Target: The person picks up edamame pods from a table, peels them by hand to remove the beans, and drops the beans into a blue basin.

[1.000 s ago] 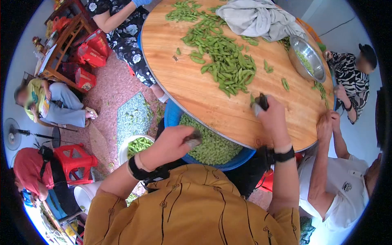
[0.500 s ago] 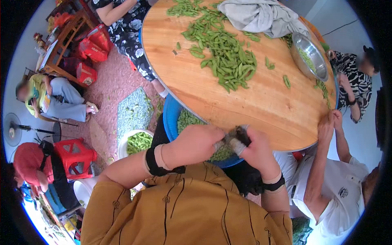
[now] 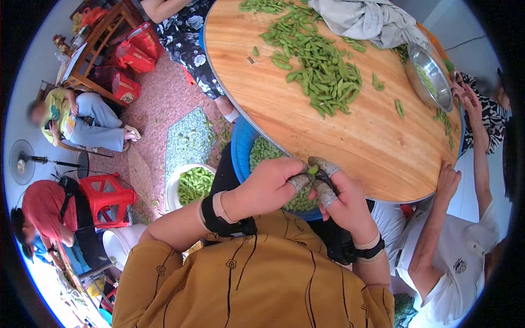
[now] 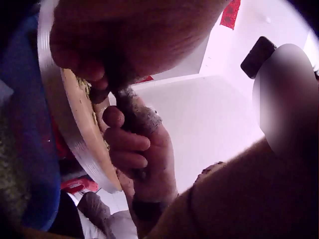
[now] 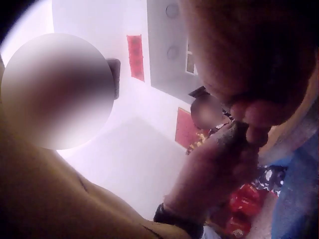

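My left hand (image 3: 268,183) and right hand (image 3: 345,201) meet just over the table's near edge in the head view. Grey, worn coverings wrap the thumbs and some fingers. Between the fingertips, both hands pinch a green soybean pod (image 3: 313,170), mostly hidden by the fingers. Beneath them, a blue basin (image 3: 238,156) of shelled green beans (image 3: 263,154) sits partly under the tabletop. Both wrist views are dark; the right hand (image 4: 144,144) shows curled fingers in the left wrist view, and the left hand (image 5: 214,164) shows close against the other in the right wrist view.
On the round wooden table (image 3: 377,158) lie a heap of soybean pods (image 3: 328,82), a grey cloth (image 3: 372,22) and a steel bowl (image 3: 429,76). A white bucket of pods (image 3: 195,183) stands left, near a red stool (image 3: 106,199). Several people surround the table and room.
My right hand has come back from over the table to meet the left above the basin. The left hand has moved right. A green pod now shows between the fingertips.
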`<state>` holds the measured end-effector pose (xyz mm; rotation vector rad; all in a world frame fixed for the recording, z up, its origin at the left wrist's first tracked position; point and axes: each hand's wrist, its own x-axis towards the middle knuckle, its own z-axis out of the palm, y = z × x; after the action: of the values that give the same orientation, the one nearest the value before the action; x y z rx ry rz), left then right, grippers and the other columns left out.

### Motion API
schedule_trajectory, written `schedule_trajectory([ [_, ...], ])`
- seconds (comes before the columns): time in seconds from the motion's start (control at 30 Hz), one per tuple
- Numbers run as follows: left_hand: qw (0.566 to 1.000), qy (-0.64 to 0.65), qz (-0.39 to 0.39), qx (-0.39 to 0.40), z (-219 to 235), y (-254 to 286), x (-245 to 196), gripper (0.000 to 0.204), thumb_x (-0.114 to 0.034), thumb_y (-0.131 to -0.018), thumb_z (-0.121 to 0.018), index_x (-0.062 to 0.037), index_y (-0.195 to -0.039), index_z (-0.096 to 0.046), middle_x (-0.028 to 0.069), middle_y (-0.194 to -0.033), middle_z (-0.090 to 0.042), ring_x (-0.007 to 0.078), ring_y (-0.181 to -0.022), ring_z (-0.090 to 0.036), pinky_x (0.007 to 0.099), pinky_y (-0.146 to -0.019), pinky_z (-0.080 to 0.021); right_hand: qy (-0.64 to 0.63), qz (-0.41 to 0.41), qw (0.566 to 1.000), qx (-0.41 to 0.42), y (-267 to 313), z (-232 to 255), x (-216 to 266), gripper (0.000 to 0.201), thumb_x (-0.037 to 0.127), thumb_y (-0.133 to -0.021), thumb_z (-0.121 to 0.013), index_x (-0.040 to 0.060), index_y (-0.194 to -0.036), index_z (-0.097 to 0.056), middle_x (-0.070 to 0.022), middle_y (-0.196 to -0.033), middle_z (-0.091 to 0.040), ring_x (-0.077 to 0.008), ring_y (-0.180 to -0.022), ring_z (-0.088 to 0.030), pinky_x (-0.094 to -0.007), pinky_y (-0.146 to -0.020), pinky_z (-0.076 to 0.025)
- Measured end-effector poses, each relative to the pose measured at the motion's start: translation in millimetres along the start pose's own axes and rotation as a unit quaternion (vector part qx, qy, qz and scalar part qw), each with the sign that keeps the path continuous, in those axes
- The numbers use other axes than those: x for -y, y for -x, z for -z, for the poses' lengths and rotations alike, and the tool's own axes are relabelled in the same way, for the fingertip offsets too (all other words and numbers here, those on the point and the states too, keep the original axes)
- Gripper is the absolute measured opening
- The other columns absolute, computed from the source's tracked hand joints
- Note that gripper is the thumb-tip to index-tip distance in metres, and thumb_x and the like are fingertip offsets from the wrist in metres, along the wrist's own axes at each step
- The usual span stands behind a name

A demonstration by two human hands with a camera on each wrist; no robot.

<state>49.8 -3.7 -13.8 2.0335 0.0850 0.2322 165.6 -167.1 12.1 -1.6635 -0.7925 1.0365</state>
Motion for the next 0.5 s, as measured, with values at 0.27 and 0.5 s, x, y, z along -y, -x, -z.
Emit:
schedule_trajectory([
  [0.27,0.987,-0.158,-0.019,-0.035,2,5,-2,0.014,-0.002,-0.078,-0.055,-0.0029,-0.09,-0.059,0.0174,-0.075,-0.055,0.0326,-0.073,-0.055,0.0365,-0.064,-0.045,-0.001,0.017,1.0,0.012,-5,2,-3,0.04,0.001,-0.082,-0.048,0.0066,-0.122,-0.052,0.0018,-0.075,-0.06,-0.0045,-0.052,-0.049,-0.019,-0.045,-0.04],
  [0.5,0.947,0.255,0.182,0.075,9,10,-2,0.009,-0.006,-0.09,-0.047,-0.0039,-0.082,-0.05,0.0034,-0.059,-0.038,0.0201,-0.054,-0.046,0.0336,-0.053,-0.039,-0.282,-0.107,0.951,0.071,-3,-7,-4,0.028,0.009,-0.088,-0.052,0.0061,-0.115,-0.056,0.0001,-0.073,-0.057,-0.0084,-0.053,-0.049,-0.0231,-0.046,-0.039],
])
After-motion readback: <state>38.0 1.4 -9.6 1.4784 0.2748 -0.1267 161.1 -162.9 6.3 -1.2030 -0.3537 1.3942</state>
